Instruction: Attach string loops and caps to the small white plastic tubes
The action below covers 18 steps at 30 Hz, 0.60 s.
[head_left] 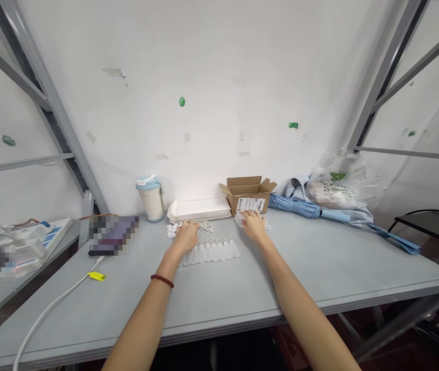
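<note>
Your left hand (187, 236) bends its fingers down by the white cords (207, 226), your right hand (254, 225) over the white pieces (238, 220); can't tell if either grips. White tags (215, 252) lie nearer you in a row, strings pointing away, probably against tangling. Open cardboard box (234, 203) beyond your right hand, contents hidden

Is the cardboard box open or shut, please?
Open. Behind the right hand, the cardboard box has its side flaps spread outward. Whether it holds anything, I cannot tell; the front wall hides its bottom.
</note>
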### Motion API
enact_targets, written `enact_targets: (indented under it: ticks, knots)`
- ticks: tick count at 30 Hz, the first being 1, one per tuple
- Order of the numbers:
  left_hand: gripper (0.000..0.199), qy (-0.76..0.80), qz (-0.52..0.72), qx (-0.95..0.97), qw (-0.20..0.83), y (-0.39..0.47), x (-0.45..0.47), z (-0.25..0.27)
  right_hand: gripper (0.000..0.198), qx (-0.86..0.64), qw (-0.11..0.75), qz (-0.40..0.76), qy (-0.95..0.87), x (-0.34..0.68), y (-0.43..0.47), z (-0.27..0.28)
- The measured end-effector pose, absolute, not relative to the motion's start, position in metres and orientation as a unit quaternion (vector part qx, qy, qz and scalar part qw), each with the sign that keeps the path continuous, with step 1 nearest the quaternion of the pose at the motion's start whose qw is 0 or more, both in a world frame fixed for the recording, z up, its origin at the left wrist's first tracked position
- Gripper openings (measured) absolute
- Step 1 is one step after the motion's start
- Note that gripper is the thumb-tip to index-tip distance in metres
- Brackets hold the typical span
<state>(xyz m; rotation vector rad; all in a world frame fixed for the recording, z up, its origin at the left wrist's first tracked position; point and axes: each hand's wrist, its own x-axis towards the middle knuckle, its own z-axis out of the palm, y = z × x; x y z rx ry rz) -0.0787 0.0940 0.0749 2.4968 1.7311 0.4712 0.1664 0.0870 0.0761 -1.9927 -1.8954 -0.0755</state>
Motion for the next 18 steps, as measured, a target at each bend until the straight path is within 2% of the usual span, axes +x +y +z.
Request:
enact_targets:
  ticks: [6,11,14,18]
  knots:
    - [0.043,0.558,0.157,0.814,0.031,0.0929,-0.0782,0.074,0.038,-0.713,0.172,-0.017,-0.679,0.1659,0.0889,0.0721]
    - [0.042,0.554,0.17,0.814,0.034,0.0923,-0.0772,0.0741,0.035,-0.713,0.197,-0.026,-0.673,0.1675,0.0902,0.0732]
    - [0.043,0.554,0.201,0.807,0.039,0.0922,-0.0763,0.0747,0.036,-0.709,0.24,-0.038,-0.662,0.1696,0.0913,0.0752]
    - [0.045,0.544,0.241,0.802,0.053,0.0947,-0.0756,0.0763,0.036,-0.678,0.368,0.006,-0.636,0.1727,0.0933,0.0783]
